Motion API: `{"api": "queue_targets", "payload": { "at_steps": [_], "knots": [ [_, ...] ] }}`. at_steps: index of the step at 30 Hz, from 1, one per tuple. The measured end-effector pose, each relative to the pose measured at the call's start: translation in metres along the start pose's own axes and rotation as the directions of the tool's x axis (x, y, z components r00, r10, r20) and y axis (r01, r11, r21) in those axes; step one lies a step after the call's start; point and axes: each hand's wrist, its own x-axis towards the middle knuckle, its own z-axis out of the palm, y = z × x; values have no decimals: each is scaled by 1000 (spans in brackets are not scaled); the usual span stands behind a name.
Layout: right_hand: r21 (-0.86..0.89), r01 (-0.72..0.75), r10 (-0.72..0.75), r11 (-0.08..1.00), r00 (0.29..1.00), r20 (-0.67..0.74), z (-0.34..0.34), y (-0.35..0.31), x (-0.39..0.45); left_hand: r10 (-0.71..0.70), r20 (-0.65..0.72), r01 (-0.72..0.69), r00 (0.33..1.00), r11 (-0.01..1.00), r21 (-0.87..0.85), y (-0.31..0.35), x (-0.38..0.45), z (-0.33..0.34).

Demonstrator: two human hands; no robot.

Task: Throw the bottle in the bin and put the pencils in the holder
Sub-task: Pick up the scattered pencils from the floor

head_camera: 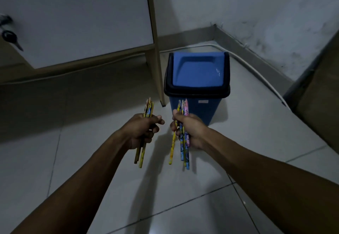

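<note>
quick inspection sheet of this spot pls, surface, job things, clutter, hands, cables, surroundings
surface: pale tiled floor, bare around the bin.
job's things: blue bin upright on the floor, swing lid closed; one bunch of pencils in the left hand, another bunch of pencils in the right; bottle and holder not in view.
clutter: nothing seen.
grippers: left hand fisted around its bunch; right hand fisted around its bunch; both held in front of the bin, above the floor.
cables: a white cable or conduit runs along the skirting behind the bin.
surroundings: white cabinet door with a key in its lock, wooden frame post beside the bin, marked wall corner.
</note>
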Motion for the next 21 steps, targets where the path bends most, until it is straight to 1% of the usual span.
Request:
{"api": "queue_targets", "payload": {
  "at_steps": [3,6,9,11,15,21],
  "knots": [
    [80,-51,51,995,999,-7,2,-22,-13,-18,-16,18,1000,999,-35,16,-9,3],
    [165,-119,126,979,992,-31,8,-44,-41,-54,-12,53,998,997,-61,36,-37,4],
    [297,-199,214,934,977,-18,21,-78,-80,-101,-22,98,995,991,-92,68,-80,-1],
    [316,-229,245,921,969,-13,34,-105,-108,-120,-6,119,993,987,-111,94,-111,-4],
    [337,-268,284,902,959,3,64,-188,-176,-136,26,138,990,985,-104,176,-188,-16],
    [356,-250,263,900,965,14,112,-325,-272,-88,10,88,996,993,-76,319,-308,-37]
  ]
}}
